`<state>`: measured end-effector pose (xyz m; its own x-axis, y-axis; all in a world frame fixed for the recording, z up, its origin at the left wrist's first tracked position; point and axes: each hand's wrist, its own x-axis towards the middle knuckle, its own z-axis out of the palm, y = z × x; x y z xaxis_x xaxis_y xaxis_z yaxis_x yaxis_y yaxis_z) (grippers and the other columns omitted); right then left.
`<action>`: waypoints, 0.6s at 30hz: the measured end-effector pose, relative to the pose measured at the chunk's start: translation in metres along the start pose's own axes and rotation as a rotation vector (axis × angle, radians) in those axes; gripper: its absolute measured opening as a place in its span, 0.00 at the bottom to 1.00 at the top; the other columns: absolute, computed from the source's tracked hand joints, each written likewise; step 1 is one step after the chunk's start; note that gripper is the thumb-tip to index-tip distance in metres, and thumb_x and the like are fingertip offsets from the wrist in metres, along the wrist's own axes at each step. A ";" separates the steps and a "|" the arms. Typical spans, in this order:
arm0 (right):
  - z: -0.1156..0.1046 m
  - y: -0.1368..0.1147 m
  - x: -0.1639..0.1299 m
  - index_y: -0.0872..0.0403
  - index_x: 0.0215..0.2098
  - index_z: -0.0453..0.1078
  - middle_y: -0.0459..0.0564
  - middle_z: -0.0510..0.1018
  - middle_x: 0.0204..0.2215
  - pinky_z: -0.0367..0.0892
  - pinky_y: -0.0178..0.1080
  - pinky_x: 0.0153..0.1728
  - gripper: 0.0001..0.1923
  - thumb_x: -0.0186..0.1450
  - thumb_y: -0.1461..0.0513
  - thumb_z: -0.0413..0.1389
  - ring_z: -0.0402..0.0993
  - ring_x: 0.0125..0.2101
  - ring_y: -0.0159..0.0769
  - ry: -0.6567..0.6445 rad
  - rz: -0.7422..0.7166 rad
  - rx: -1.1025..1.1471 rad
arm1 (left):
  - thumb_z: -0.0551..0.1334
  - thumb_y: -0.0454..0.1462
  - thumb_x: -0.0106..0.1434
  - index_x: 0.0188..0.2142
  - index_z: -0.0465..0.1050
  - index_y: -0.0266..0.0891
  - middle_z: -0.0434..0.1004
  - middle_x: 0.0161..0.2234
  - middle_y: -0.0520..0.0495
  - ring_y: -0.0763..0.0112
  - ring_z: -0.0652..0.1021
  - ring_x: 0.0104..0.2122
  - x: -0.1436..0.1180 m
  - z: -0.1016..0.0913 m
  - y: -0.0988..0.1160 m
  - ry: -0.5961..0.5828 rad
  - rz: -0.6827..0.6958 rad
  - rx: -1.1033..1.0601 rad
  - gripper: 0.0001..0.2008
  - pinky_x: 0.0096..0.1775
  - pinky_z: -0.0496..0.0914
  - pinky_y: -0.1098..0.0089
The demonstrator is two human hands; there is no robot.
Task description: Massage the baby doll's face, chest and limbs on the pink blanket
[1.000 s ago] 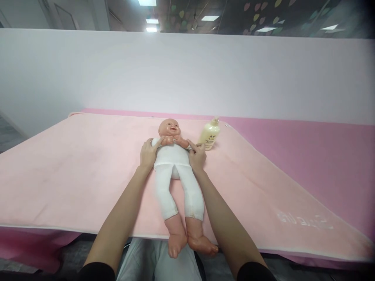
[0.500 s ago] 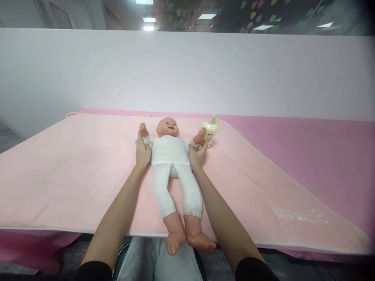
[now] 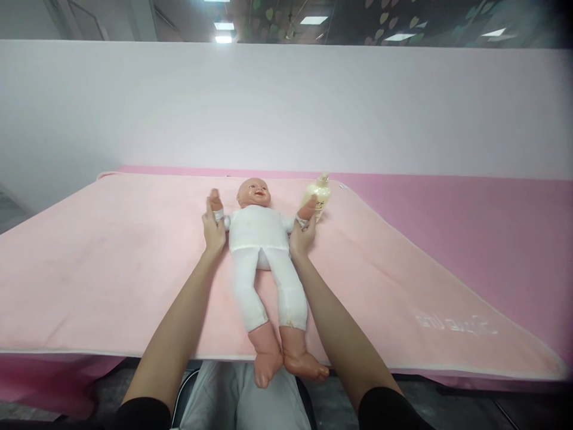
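Closest to the camera you've got the person's lap in light grey trousers (image 3: 244, 397), right under the near edge of the tabletop. The baby doll's (image 3: 262, 251) bare feet stick out past that edge and hang over the lap, toes pointing a bit to the right.

The doll is lying flat on its back, lengthwise, head pointing away from the person, dressed in a white top and white leggings. It sits roughly in the middle of a pale pink blanket (image 3: 111, 269) that covers most of the tabletop. There's some faint white lettering on the blanket's near right corner, too washed out to read.

Both bare forearms run up either side of the doll's legs. The left hand (image 3: 213, 230) has its grip wrapped around the doll's arm on that side, at the wrist, with the little fist poking up above the fingers. The right hand (image 3: 303, 234) is doing the same on the other side, grip closed on the doll's other wrist. Both doll arms are spread out and angled up, away from the body.

Just behind the right hand, nearly touching the doll's raised fist, is a cream-coloured pump bottle (image 3: 319, 196) standing upright on the blanket.

Past the blanket a darker pink cover (image 3: 492, 215) shows on the right, then a plain white partition wall (image 3: 286, 107).
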<state>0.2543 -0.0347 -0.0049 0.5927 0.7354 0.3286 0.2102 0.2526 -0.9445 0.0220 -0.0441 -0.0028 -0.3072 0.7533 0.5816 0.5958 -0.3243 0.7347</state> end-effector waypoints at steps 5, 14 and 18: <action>-0.005 -0.010 -0.005 0.44 0.53 0.68 0.50 0.64 0.40 0.63 0.35 0.42 0.31 0.56 0.71 0.43 0.66 0.38 0.33 -0.295 -0.238 -0.494 | 0.48 0.24 0.59 0.59 0.61 0.55 0.56 0.55 0.43 0.56 0.65 0.47 -0.005 0.000 0.017 -0.206 0.243 0.362 0.32 0.49 0.64 0.57; -0.007 -0.011 -0.007 0.42 0.54 0.65 0.49 0.63 0.45 0.63 0.36 0.39 0.30 0.56 0.70 0.46 0.66 0.37 0.34 -0.269 -0.215 -0.489 | 0.49 0.25 0.58 0.62 0.56 0.49 0.60 0.52 0.41 0.57 0.66 0.47 -0.005 -0.001 0.014 -0.202 0.269 0.348 0.33 0.50 0.64 0.58; -0.001 0.001 -0.001 0.55 0.52 0.63 0.53 0.66 0.44 0.66 0.38 0.39 0.25 0.56 0.62 0.53 0.67 0.40 0.38 -0.041 -0.050 -0.232 | 0.52 0.30 0.60 0.66 0.43 0.41 0.60 0.53 0.38 0.56 0.65 0.52 -0.003 -0.003 0.010 -0.107 0.093 0.027 0.35 0.53 0.62 0.57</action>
<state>0.2544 -0.0361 -0.0063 0.5457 0.7520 0.3696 0.4140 0.1415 -0.8992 0.0271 -0.0515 0.0036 -0.1698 0.7775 0.6055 0.6379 -0.3816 0.6689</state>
